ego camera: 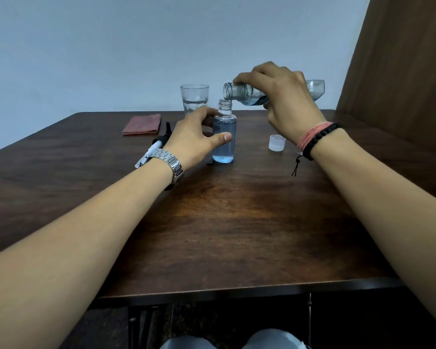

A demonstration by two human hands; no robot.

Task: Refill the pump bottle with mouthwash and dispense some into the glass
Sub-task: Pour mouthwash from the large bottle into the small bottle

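A small clear pump bottle stands upright on the table with its top off, mostly full of blue liquid. My left hand curls round it, thumb in front and fingers behind. My right hand grips a clear mouthwash bottle, tipped nearly level, its open mouth just above and right of the small bottle's neck. A little blue liquid lies in its lower side. A clear glass stands behind, with a little clear liquid in it.
The black-and-white pump head lies on the table left of the small bottle, partly hidden by my left wrist. A white cap sits at the right. A folded reddish cloth lies at the back left. A brown panel rises at the right.
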